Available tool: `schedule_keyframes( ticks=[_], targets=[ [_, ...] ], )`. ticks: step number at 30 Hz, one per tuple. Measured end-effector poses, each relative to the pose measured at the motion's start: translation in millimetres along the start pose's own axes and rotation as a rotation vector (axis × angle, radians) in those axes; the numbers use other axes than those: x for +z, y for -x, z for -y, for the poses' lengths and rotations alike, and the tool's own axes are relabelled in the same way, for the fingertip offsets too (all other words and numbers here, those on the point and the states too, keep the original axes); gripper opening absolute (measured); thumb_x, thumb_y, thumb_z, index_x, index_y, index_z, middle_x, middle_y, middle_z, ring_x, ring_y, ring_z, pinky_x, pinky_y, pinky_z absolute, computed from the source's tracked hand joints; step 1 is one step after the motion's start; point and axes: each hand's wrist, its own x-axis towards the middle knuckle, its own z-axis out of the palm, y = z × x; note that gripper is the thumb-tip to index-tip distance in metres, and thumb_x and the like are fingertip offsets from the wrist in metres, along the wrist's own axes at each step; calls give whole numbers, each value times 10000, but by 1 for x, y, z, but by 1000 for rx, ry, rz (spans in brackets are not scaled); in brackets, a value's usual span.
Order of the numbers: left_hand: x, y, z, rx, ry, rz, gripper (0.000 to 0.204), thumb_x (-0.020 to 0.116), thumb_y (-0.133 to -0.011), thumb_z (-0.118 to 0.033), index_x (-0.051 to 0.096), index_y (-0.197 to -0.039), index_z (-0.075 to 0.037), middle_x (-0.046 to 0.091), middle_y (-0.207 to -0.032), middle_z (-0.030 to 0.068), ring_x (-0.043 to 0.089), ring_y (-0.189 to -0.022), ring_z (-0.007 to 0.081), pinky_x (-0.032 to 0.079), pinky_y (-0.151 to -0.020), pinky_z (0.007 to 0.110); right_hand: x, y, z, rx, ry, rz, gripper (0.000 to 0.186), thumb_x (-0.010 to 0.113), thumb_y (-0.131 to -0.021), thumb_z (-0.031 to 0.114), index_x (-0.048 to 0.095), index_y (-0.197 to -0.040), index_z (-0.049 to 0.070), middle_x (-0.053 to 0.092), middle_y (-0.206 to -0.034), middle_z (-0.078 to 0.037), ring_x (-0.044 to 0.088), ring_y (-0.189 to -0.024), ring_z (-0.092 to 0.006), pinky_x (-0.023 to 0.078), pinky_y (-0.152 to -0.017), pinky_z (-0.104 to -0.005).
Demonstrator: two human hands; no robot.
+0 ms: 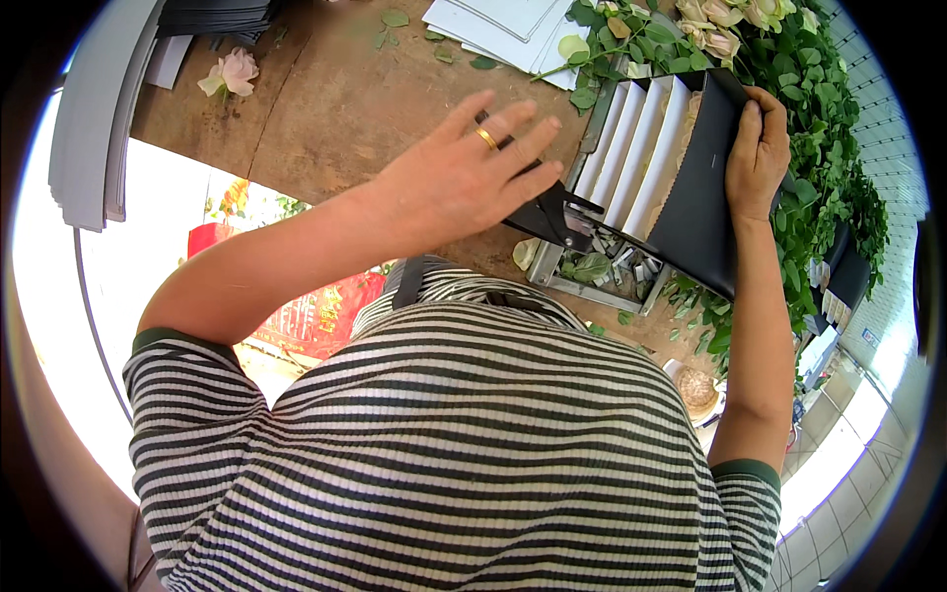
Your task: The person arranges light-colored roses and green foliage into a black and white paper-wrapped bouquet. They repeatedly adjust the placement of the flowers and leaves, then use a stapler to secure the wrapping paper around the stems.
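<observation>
My right hand (758, 153) grips the outer edge of a black box or folder (698, 227), which holds several white paper layers (646, 148) with ragged tan material beside them. My left hand (488, 168), a gold ring on one finger, has its fingers spread over a black stapler-like tool (567, 222) at the box's near left corner. Whether its palm touches the tool is hidden. Beneath both sits a metal tray (643, 301) with leaves and small pieces inside.
A pink rose (237, 71) lies on the wooden table (296, 109). Black sheets (212, 17) and white sheets (493, 30) are at the back. Dense greenery (824, 128) and pale roses (720, 30) fill the right. A red bag (316, 321) is below the table.
</observation>
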Motion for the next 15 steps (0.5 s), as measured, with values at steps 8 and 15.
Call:
schedule_keyframes(
  ticks=[8,15],
  targets=[
    [11,-14,-7,-130,29,50,450,686,-649,-153,551,-1071,-72,556,-1006,83,533,-947,263,455,-799,380,1,1,-2,-43,36,-18,171,527,-917,175,641,-993,72,656,-821,-92,603,-694,-230,454,-665,-323],
    [8,-20,0,-132,122,3,484,777,-511,-167,521,-915,-97,530,-907,47,537,-900,252,455,-718,366,0,2,1,41,102,15,151,582,-868,198,642,-975,109,654,-871,-91,609,-784,-289,451,-705,-387]
  ],
)
